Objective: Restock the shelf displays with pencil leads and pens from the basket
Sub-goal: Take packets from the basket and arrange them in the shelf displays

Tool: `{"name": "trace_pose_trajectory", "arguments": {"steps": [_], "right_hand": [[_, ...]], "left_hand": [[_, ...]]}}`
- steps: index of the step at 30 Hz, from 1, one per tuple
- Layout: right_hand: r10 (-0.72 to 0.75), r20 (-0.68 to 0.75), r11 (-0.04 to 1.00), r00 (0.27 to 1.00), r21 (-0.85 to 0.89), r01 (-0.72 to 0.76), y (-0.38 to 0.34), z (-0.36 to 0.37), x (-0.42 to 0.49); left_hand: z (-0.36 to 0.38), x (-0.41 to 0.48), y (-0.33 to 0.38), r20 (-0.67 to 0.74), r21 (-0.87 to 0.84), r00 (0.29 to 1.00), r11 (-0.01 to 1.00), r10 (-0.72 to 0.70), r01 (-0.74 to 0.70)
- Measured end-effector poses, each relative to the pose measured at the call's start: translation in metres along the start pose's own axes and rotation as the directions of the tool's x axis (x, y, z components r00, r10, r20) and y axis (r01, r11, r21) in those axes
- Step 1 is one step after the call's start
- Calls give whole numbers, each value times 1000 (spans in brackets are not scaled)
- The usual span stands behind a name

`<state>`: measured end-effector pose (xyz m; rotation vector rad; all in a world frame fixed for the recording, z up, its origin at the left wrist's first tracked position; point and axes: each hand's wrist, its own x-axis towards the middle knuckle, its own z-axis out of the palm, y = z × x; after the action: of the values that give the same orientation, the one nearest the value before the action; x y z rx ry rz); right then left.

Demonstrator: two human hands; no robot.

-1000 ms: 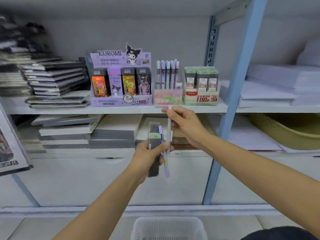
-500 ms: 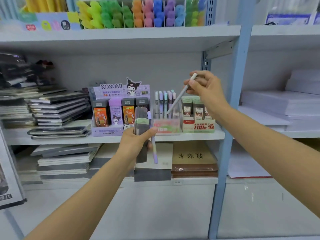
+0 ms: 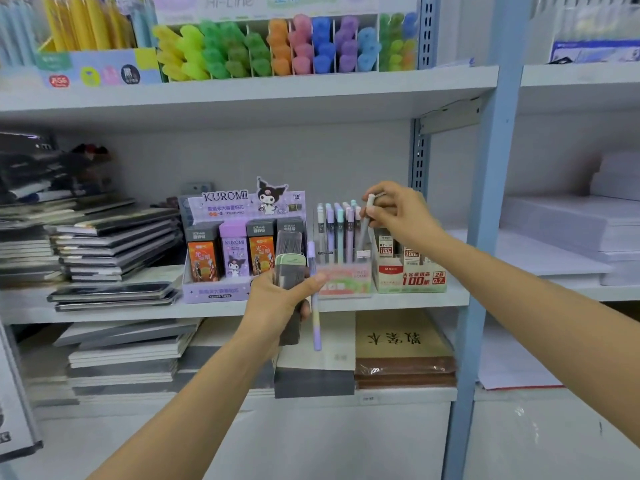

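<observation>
My right hand (image 3: 398,211) pinches the top of a grey pen (image 3: 366,226), which stands upright with its tip down in the pink pen display box (image 3: 343,280) among several pastel pens. My left hand (image 3: 277,303) is closed on pencil lead cases (image 3: 290,268), dark with one green cap, and on a purple pen (image 3: 315,306) that hangs below my fingers. It hovers in front of the purple Kuromi lead display (image 3: 221,251). A green lead display box (image 3: 408,271) stands to the right of the pens.
Stacks of notebooks (image 3: 110,244) fill the left of the middle shelf. Coloured highlighters (image 3: 277,46) line the shelf above. A blue upright post (image 3: 485,220) stands just right of my right hand. Paper reams (image 3: 571,230) lie beyond it. Books lie on the lower shelf.
My right hand has swung the grey pen from a slanted hold above the display to upright, lowering its tip into the pen box. My view has risen; the basket is out of sight.
</observation>
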<state>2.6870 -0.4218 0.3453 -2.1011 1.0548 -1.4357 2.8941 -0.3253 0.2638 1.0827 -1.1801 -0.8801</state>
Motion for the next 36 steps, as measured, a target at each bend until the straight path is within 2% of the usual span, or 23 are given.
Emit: {"name": "trace_pose_trajectory", "arguments": {"steps": [6,12,19,23,24,26,28,30,33,36], "right_hand": [[47,112,998,993,-56,-41,5,-4,5],[-89,-62,965,994,-253,71,14,7,10],[-54,-98,956,994,-291,24,16,13,12],[-80,-188,988,979,-148,52,-1,10,3],[-73,-139,994,988,-90,61,-8,10,-3],[-30,82,998,996,51,26,-20,14,-16],[-4,288,989,958,143,-39,-27,21,-31],[-21,378,980,926,190,-55,-31,27,-42],[-29,367,970,930,236,-63,-33,29,-45],[-3,234,959,972,276,-64,-36,19,-36]], "left_hand": [[-1,5,-3,11,-55,1000,998,-17,17],[-1,6,-3,22,-83,999,996,-25,27],[1,3,1,29,-96,999,995,-25,27],[2,-1,5,52,-95,998,995,-23,28],[3,-2,6,56,-98,998,995,-22,27],[5,-4,9,67,-99,998,995,-14,21],[8,-7,11,80,-102,997,995,-5,13],[11,-10,13,90,-103,996,995,9,1],[11,-14,14,91,-120,996,993,-6,17],[6,-15,14,47,-191,994,976,-96,103]]}}
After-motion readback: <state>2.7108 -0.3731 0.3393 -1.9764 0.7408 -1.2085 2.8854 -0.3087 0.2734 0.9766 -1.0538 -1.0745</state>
